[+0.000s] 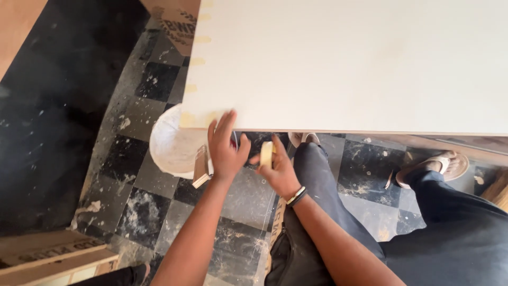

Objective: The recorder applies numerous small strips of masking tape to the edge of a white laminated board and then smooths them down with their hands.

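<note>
A large white board (349, 63) fills the upper right of the frame, its lower left corner hanging out over a checkered, paint-spattered floor (137, 212). Short strips of masking tape (197, 61) run down the board's left edge, spaced one above another, and another piece wraps the corner itself. The left hand (225, 151), near the centre of the frame, reaches up to that corner: its fingers are spread and straight, with the fingertips (228, 117) pressed flat against the board's lower edge just beside the corner tape, closed on nothing. Just to the right of it and slightly lower, the right hand (278, 169) holds a roll of masking tape (266, 154) upright and edge-on to the camera, thumb and fingers clamped around the roll; the roll sits below the board's lower edge, close to it but not touching, and just beside the left hand's thumb. The right wrist wears a dark band. Under the board's corner, left of the hands, stands a white bucket (172, 145) with a small block of wood (200, 168) at its right side. At the lower right are the person's dark trousers and a sandalled foot (436, 167).
</note>
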